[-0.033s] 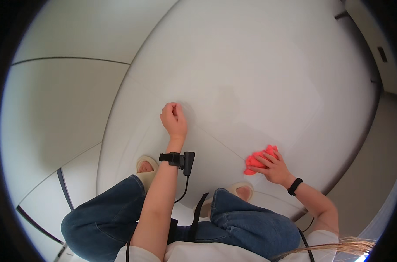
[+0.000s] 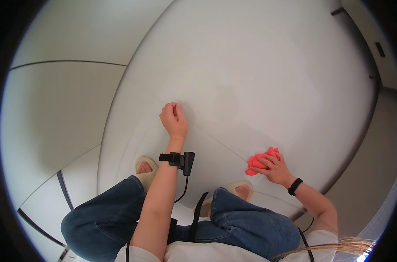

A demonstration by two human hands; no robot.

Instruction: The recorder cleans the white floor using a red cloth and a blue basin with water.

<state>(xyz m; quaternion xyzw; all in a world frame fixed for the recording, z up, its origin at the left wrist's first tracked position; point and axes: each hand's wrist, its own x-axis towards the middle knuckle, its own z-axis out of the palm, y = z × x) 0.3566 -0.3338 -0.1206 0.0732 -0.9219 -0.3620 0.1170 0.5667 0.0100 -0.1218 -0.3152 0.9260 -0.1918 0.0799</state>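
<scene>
Bunched against the pale floor (image 2: 224,52) is a bright coral-red cloth (image 2: 253,167), to the right of my legs. My right hand (image 2: 274,169) lies over it with bent fingers spread across its folds, gripping it down. The palm covers part of the cloth. Farther left, my left hand (image 2: 174,120) hovers over the floor, its fingers curled into a loose fist. Nothing shows in that fist.
Cream slippers (image 2: 146,168) on my feet and my bent knees in blue jeans (image 2: 106,209) frame the near side. White cabinet panels (image 2: 63,100) line the left. A pale furniture piece (image 2: 381,56) stands at the far right. A black device (image 2: 188,163) with a cable hangs at my left wrist.
The view has shifted very slightly. The cloth sits a touch farther right under my right hand; my left hand keeps its place.
</scene>
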